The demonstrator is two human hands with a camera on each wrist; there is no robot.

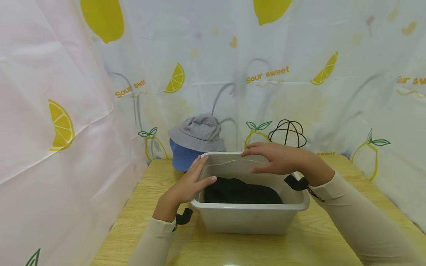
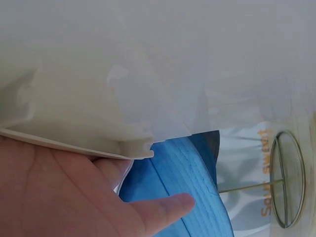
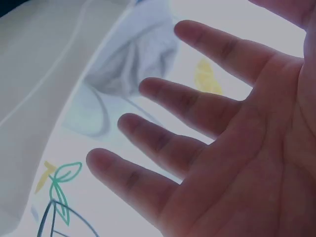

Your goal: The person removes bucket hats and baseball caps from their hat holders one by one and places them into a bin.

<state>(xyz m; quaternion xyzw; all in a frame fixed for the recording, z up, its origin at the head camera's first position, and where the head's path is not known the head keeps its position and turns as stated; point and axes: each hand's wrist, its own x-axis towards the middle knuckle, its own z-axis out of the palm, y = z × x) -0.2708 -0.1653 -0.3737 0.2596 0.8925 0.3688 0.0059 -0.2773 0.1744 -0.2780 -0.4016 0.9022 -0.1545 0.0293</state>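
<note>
A light grey plastic bin [image 1: 246,218] stands on the table with a black cloth item [image 1: 241,191] lying inside. My left hand [image 1: 186,184] is at the bin's left rim, its fingers extended along it and the thumb pointing over the inside. In the left wrist view the palm lies against the rim, part of the fingers hidden behind it. Over the bin's right back part, my right hand [image 1: 277,157] has its fingers stretched out and spread, holding nothing. Behind the bin, near my left fingertips, a grey bucket hat [image 1: 199,129] sits on top of a blue hat [image 1: 183,155].
A black wire hat stand [image 1: 287,133] rises behind the bin at the right. The wooden table [image 1: 156,236] extends to both sides. White curtains printed with lemons [image 1: 206,44] hang at the back and sides.
</note>
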